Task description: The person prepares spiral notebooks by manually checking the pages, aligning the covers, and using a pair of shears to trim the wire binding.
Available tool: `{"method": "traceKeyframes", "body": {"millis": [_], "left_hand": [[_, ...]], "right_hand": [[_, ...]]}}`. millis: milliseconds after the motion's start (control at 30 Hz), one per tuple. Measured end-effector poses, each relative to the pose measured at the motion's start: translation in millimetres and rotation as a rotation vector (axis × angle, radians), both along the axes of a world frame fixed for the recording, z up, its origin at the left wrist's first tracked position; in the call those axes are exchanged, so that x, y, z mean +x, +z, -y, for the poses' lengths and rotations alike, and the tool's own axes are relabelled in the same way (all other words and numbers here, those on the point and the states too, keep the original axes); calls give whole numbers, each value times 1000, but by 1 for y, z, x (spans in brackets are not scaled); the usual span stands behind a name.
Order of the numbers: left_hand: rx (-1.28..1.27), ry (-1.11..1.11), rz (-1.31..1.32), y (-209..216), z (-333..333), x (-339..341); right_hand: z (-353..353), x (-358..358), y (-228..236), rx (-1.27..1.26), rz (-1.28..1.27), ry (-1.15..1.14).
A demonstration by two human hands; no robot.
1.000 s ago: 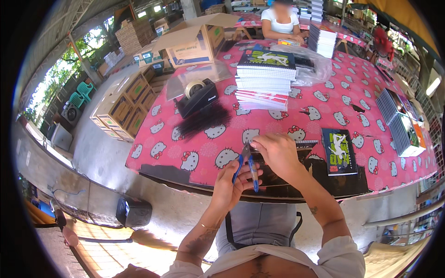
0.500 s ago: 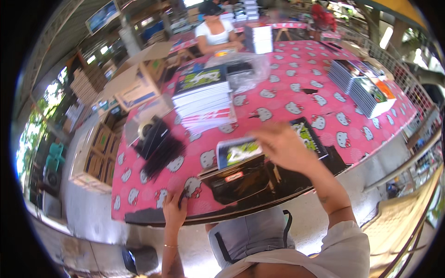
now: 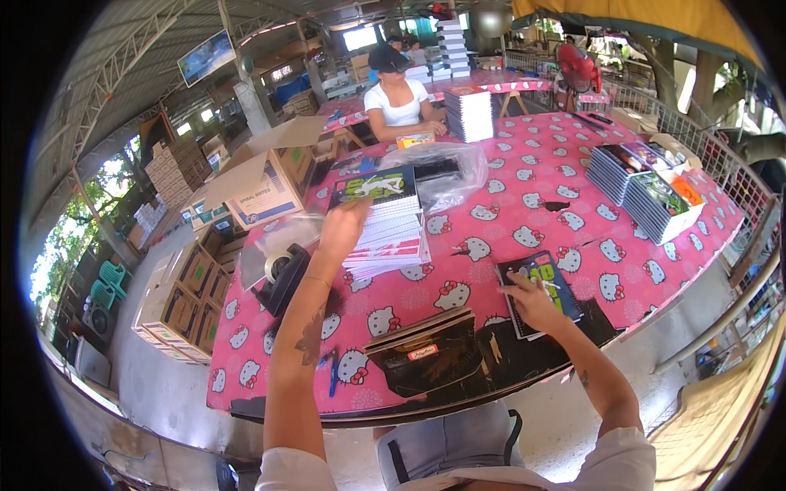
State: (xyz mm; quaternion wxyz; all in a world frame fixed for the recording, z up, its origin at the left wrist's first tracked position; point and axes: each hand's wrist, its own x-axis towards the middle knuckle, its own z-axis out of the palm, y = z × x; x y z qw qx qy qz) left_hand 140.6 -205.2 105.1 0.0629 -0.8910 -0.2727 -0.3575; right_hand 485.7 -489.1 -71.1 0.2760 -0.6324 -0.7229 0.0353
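My left hand (image 3: 344, 229) reaches to the near left corner of a tall stack of notebooks (image 3: 385, 237). Its fingers are closed at the edge of the top notebook (image 3: 378, 187), which has a dark cover with green and white print; the fingertips are partly hidden. On the right, my right hand (image 3: 530, 303) lies with fingers apart on a dark spiral notebook (image 3: 550, 277) at the table's near side. Between my arms stands a black box-like holder (image 3: 426, 360) with a small red label. A blue pen (image 3: 333, 374) rests beside my left forearm.
A tape dispenser (image 3: 282, 274) stands left of the stack. Behind are clear plastic (image 3: 471, 172) and an open carton (image 3: 266, 184). Spiral notebooks (image 3: 643, 200) are piled at right on the pink table (image 3: 458, 282). A person (image 3: 401, 102) sits across, near another stack (image 3: 469, 114).
My left hand has gone from the near table edge up to the stack. My right hand has moved from the holder to the notebook at right. The notebook in the holder is gone from there.
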Motion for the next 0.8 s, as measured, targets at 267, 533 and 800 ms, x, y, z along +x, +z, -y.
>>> {"method": "traceKeyframes", "body": {"millis": [267, 533, 800], "left_hand": [[473, 38, 184, 51, 133, 8], [175, -2, 119, 30, 239, 6], [215, -2, 70, 32, 246, 15]], "right_hand": [[5, -93, 126, 491, -510, 54], [-13, -101, 62, -11, -1085, 326], [-10, -108, 73, 126, -1047, 300]]}}
